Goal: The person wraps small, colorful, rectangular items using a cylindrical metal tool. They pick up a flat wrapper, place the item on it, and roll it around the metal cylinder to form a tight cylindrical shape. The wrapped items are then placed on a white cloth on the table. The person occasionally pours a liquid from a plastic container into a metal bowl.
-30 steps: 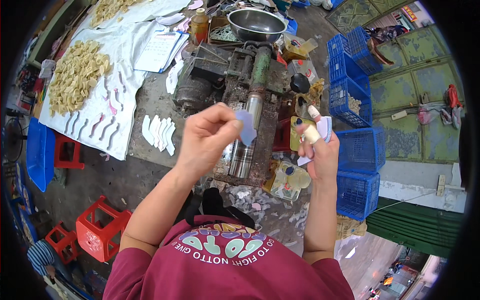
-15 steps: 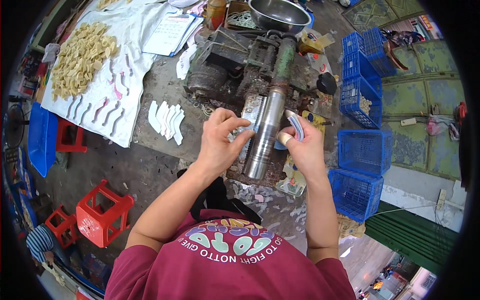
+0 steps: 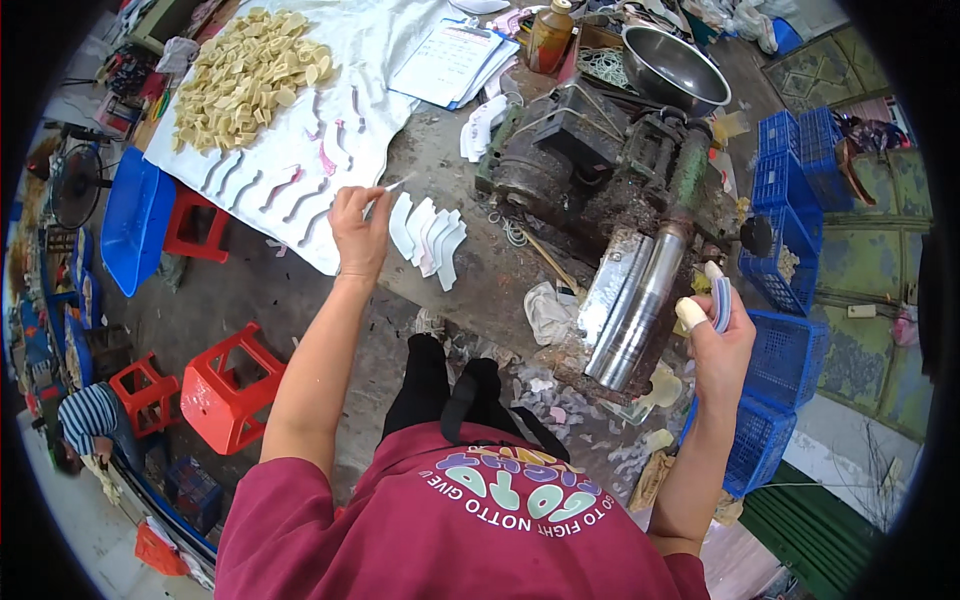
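A person in a dark red shirt stands before a grimy desk, both forearms reaching forward. The right hand is closed around a small stack of white and bluish pieces, held on edge to the right of the machine; pale covers sit on its thumb and one finger. The left hand, well apart from it, pinches one thin pale piece between thumb and fingertips. That piece shows nearly edge-on, near the upper end of a row of curved white pieces that lie side by side on the desk.

Between the hands, a shiny metal roller slants out of the dark, crusted machine, with a flat metal plate along its left side and a crumpled white rag just beside it. To the left, a red stool stands on the floor.

Farther off, a white cloth bears dark wavy strips and, beyond them, a heap of yellowish pieces. A clipboard lies at the cloth's right edge. Past the machine are a brownish bottle and a steel bowl.
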Action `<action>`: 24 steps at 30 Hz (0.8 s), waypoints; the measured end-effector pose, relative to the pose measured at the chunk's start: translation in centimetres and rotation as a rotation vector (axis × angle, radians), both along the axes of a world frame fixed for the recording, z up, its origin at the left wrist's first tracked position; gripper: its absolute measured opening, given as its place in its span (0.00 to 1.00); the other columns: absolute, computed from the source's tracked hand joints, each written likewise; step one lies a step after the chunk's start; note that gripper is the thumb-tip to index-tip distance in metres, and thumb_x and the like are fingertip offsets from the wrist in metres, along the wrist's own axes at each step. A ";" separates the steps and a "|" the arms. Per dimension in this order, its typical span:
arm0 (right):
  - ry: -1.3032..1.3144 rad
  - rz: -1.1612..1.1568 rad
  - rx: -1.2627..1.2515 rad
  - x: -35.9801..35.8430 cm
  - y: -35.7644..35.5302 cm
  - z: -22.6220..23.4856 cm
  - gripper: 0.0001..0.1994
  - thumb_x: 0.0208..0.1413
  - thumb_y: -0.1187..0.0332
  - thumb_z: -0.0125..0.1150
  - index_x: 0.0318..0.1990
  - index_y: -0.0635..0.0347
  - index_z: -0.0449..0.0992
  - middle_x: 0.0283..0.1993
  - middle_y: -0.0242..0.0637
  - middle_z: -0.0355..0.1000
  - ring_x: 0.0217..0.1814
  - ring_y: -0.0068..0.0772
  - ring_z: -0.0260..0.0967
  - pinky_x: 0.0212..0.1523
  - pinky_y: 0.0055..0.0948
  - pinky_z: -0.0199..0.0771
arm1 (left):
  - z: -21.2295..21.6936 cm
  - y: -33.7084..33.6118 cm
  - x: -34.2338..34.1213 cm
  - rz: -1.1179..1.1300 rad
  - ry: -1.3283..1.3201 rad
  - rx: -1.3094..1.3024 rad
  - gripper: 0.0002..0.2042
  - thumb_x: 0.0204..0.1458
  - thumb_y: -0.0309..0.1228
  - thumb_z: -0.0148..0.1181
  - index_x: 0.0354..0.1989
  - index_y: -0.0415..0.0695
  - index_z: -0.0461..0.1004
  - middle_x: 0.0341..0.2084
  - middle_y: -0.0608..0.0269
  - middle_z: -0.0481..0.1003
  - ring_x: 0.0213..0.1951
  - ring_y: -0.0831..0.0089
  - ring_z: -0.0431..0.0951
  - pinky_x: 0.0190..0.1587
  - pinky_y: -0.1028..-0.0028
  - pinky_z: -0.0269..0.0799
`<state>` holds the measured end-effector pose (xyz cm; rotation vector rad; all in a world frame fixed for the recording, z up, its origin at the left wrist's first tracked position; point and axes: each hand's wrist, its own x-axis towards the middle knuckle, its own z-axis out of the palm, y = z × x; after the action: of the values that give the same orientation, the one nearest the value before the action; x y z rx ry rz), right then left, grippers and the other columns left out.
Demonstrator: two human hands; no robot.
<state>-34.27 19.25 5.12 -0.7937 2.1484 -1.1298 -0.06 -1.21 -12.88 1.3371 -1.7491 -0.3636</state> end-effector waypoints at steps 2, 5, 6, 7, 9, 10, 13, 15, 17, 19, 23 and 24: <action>-0.012 0.006 -0.033 0.5 -0.4 0.1 0.27 0.46 0.75 0.66 0.57 0.64 0.70 0.32 0.26 0.71 0.31 0.13 0.62 0.33 0.16 0.64 | -2.9 0.4 2.6 -0.056 -0.248 -0.007 0.06 0.43 0.23 0.63 0.31 0.44 0.77 0.29 0.60 0.71 0.37 0.62 0.73 0.45 0.64 0.64; -0.021 0.016 -0.057 1.0 -0.4 0.4 0.27 0.46 0.75 0.66 0.57 0.64 0.70 0.30 0.24 0.70 0.30 0.12 0.61 0.31 0.15 0.62 | -4.5 2.4 3.9 -0.183 -0.413 0.075 0.11 0.40 0.23 0.63 0.35 0.43 0.76 0.34 0.58 0.71 0.41 0.60 0.71 0.48 0.62 0.62; -0.019 0.019 -0.062 1.1 -0.4 0.7 0.27 0.46 0.75 0.66 0.58 0.64 0.70 0.30 0.24 0.70 0.29 0.12 0.61 0.31 0.15 0.62 | -4.6 2.9 3.6 -0.187 -0.434 0.111 0.13 0.39 0.23 0.63 0.37 0.44 0.76 0.36 0.58 0.71 0.43 0.61 0.71 0.49 0.61 0.61; -0.021 0.028 -0.063 1.4 -0.6 0.9 0.28 0.45 0.75 0.67 0.58 0.64 0.69 0.28 0.22 0.69 0.28 0.11 0.60 0.28 0.14 0.61 | -4.7 3.6 3.3 -0.189 -0.450 0.149 0.15 0.39 0.23 0.63 0.39 0.44 0.76 0.38 0.58 0.71 0.45 0.61 0.70 0.51 0.60 0.59; -0.132 0.040 -0.090 2.2 -0.9 1.3 0.31 0.44 0.74 0.69 0.60 0.63 0.68 0.27 0.22 0.67 0.28 0.10 0.60 0.27 0.14 0.60 | -3.0 4.5 1.2 -0.140 -0.436 0.076 0.18 0.38 0.22 0.59 0.43 0.44 0.75 0.44 0.54 0.69 0.49 0.58 0.69 0.50 0.63 0.61; -0.161 0.107 -0.101 2.6 -1.0 1.4 0.33 0.43 0.75 0.70 0.60 0.63 0.67 0.27 0.21 0.66 0.28 0.10 0.59 0.27 0.13 0.59 | -1.3 4.6 -1.1 -0.192 -0.247 0.121 0.16 0.41 0.22 0.60 0.42 0.42 0.75 0.42 0.55 0.70 0.46 0.62 0.71 0.47 0.66 0.63; -0.339 0.252 -0.177 4.5 -1.5 1.3 0.36 0.41 0.76 0.72 0.62 0.65 0.64 0.30 0.19 0.64 0.29 0.09 0.58 0.30 0.11 0.60 | 8.5 6.5 -9.0 -0.574 0.469 0.838 0.07 0.48 0.25 0.62 0.36 0.39 0.77 0.34 0.64 0.74 0.39 0.74 0.73 0.41 0.75 0.66; -0.396 0.278 -0.157 5.5 -2.2 1.8 0.37 0.41 0.77 0.72 0.62 0.67 0.63 0.32 0.20 0.64 0.31 0.08 0.57 0.32 0.11 0.61 | 14.5 8.2 -12.7 -0.867 0.586 0.853 0.06 0.51 0.28 0.62 0.31 0.37 0.77 0.28 0.69 0.75 0.34 0.82 0.73 0.40 0.79 0.67; -0.371 0.341 -0.137 5.5 -2.1 2.2 0.37 0.40 0.77 0.71 0.62 0.69 0.62 0.40 0.26 0.69 0.38 0.13 0.64 0.40 0.16 0.68 | 17.8 9.2 -14.7 -0.935 0.743 1.154 0.05 0.51 0.27 0.62 0.31 0.37 0.77 0.27 0.68 0.76 0.31 0.83 0.74 0.36 0.81 0.68; -0.337 0.370 -0.174 5.7 -2.1 2.5 0.37 0.40 0.77 0.71 0.61 0.69 0.62 0.44 0.30 0.71 0.43 0.17 0.67 0.44 0.19 0.70 | 18.3 9.8 -15.6 -0.964 0.755 1.117 0.05 0.52 0.27 0.62 0.31 0.37 0.77 0.26 0.67 0.77 0.29 0.84 0.74 0.33 0.83 0.68; -0.417 0.390 -0.198 4.7 -1.2 2.6 0.38 0.39 0.75 0.74 0.61 0.69 0.63 0.45 0.31 0.73 0.47 0.17 0.66 0.50 0.21 0.68 | 18.5 10.7 -16.6 -0.975 0.797 1.128 0.05 0.52 0.25 0.62 0.30 0.36 0.78 0.25 0.69 0.76 0.28 0.86 0.71 0.31 0.83 0.67; -0.457 0.419 -0.217 4.3 -0.9 2.5 0.36 0.41 0.74 0.72 0.60 0.69 0.64 0.43 0.31 0.73 0.46 0.17 0.67 0.48 0.21 0.69 | 18.5 10.8 -16.6 -0.975 0.817 1.157 0.05 0.52 0.25 0.61 0.29 0.36 0.77 0.25 0.70 0.75 0.28 0.86 0.71 0.31 0.82 0.67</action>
<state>-29.99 18.32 7.59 -0.9229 1.4223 -1.1888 -16.65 9.60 5.61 0.6143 -1.2782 -2.3365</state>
